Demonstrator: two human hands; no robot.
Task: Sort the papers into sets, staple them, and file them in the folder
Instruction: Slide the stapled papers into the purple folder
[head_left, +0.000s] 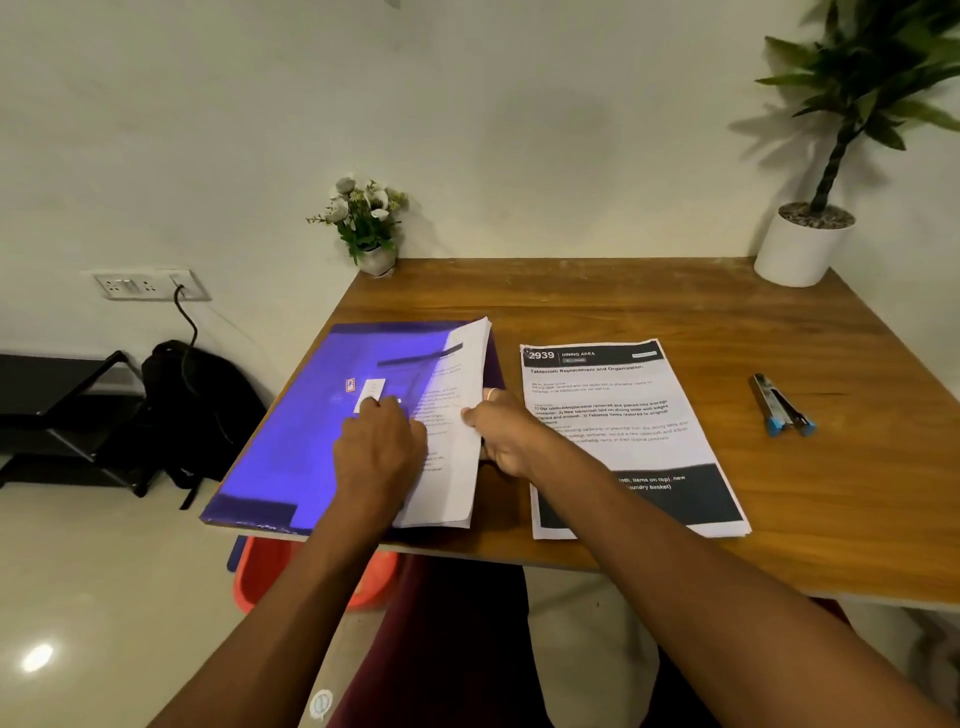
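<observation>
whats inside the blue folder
A bundle of printed papers lies in the blue folder, held by both hands. The lower sheets and any clip are hidden.

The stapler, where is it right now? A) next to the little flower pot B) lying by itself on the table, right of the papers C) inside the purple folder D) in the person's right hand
B: the stapler lies alone on the table, right of the printed papers, touched by neither hand.

On the surface (649, 306): one blue folder (311, 426), two paper sets (457, 415) (623, 415), one stapler (782, 405) right of them, two potted plants (369, 223) (810, 218).
</observation>
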